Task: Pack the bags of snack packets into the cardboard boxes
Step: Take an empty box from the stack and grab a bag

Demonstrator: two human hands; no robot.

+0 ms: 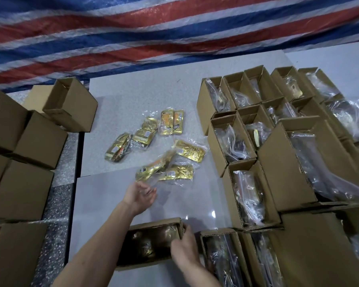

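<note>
The left hand (pixel 140 196) pinches the near end of a clear plastic bag of gold snack packets (pixel 153 167), lifted over the grey tabletop (pixel 104 195). The right hand (pixel 183 247) grips the right wall of an open brown cardboard box (pixel 153 224) at the near edge, a bag already inside. More gold-packet bags (pixel 142 131) lie farther off; filled brown boxes (pixel 242 199) crowd the right.
</note>
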